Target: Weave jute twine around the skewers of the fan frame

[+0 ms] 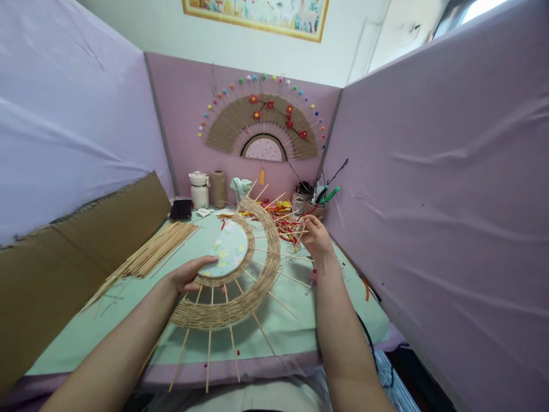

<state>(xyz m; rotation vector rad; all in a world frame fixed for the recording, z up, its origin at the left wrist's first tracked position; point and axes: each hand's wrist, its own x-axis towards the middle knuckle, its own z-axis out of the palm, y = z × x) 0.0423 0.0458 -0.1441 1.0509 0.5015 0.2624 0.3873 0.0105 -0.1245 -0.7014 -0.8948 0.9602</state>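
Observation:
A half-round woven fan (268, 269) of twine on thin wooden sticks is tilted above the table, its curved side toward the lower right. Its inner part is a pale floral half-disc (231, 249) edged with twine. My left hand (193, 274) grips this inner part, thumb on the front and fingers behind. At the fan's right side, my right hand (316, 233) is closed with fingertips pinched together near the stick ends. What lies between those fingertips is too small to make out.
A bundle of sticks (150, 249) lies left, beside a cardboard sheet (86, 257). Behind stand a white jar (199, 190), a twine spool (218, 190) and a tool holder (316, 210). Colourful strands (289, 229) lie in a heap. A finished fan (231, 123) hangs on the back panel.

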